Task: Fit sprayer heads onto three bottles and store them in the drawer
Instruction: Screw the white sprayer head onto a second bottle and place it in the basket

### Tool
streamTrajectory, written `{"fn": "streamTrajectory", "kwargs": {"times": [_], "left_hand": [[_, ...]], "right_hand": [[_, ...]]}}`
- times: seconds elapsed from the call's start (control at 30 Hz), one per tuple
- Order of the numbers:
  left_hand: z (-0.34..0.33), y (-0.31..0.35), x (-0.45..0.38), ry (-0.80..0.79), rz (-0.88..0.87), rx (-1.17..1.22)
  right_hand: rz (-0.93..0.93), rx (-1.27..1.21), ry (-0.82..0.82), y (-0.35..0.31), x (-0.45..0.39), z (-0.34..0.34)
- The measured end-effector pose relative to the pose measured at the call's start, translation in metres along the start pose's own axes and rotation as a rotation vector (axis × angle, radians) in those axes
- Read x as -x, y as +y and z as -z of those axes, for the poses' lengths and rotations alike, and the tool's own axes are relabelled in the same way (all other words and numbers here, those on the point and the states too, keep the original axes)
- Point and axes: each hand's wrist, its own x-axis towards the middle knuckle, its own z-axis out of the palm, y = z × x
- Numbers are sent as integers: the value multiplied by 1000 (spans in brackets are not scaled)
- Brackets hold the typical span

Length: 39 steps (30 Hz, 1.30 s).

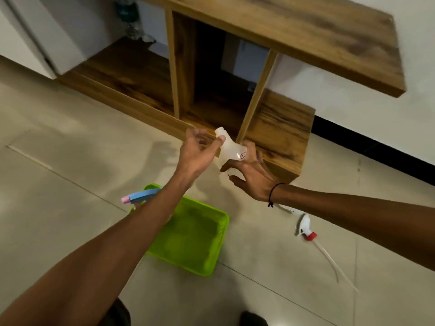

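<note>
A small translucent white bottle (229,149) with no sprayer on it is held in the air in front of the wooden cabinet. My right hand (251,171) grips its body from the right. My left hand (200,151) pinches it near the open neck with thumb and fingers. A white sprayer head with a red nozzle (307,229) and a long dip tube lies on the floor to the right, under my right forearm. A blue and pink sprayer head (141,196) shows at the far left corner of the green tray, partly hidden by my left forearm.
A lime green plastic tray (211,245) sits on the tiled floor below my hands. The wooden cabinet (282,135) has an open dark compartment (211,90) in the middle and a low shelf on the left. A plastic bottle (131,20) stands at the back left.
</note>
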Motion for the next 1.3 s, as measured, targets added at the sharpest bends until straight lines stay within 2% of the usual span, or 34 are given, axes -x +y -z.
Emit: {"fn": "streamTrajectory", "kwargs": {"times": [0.1,0.2,0.27,0.33,0.5,0.73,0.97,1.17,1.3], "left_hand": [[-28,-11,11,-87,145,31],[-51,-15,22,-290,325,164],[-65,-17,30,-446,388,249],[-78,-21,37,-515,403,270],[-99,-26,49,-530,381,155],[-131,-23,63,-510,350,0],[-144,-33,73,-555,335,-104],[-144,-38,76,-600,301,-180],[-137,-42,77,-618,290,-223]], "right_hand": [[-37,-38,26,10,20,7],[11,-125,75,18,43,8],[64,-159,97,21,58,8],[70,-173,66,27,71,7],[45,-129,-65,61,103,9],[-3,-182,-59,102,151,9],[-358,-169,-41,152,173,-12],[-617,-103,-278,170,166,-55],[-662,-135,-303,174,163,-83]]}}
